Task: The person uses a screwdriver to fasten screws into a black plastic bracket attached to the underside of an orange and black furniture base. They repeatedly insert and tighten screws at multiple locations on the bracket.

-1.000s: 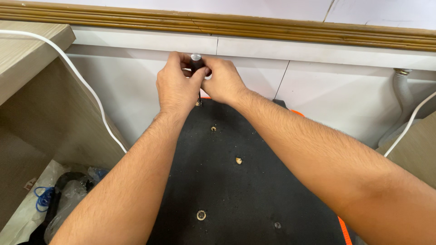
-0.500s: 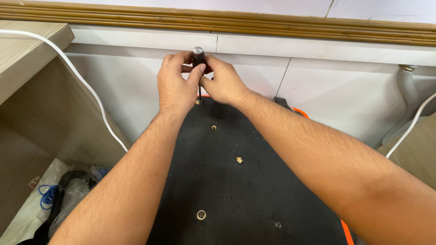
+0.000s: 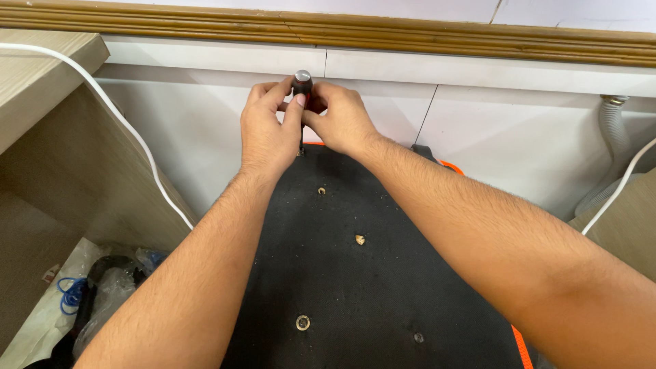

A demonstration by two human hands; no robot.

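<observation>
At far end of board (image 3: 355, 287): screwdriver (image 3: 302, 85), upright, tip hidden against the board's edge. Left hand (image 3: 266, 133) and right hand (image 3: 338, 119), fingers closed around its handle. 4 holes and screws nearer on board. Risk, judged: tip slipping sideways off the fastener, gouging the board or jabbing a finger, if pressure tilts.

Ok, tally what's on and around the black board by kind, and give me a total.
Hands: 2, left hand and right hand, both on the tool
Screwdriver: 1
Black board: 1
Holes or fittings in the board: 4, at
White cables: 2, and
Grey hose: 1
Total: 11
</observation>
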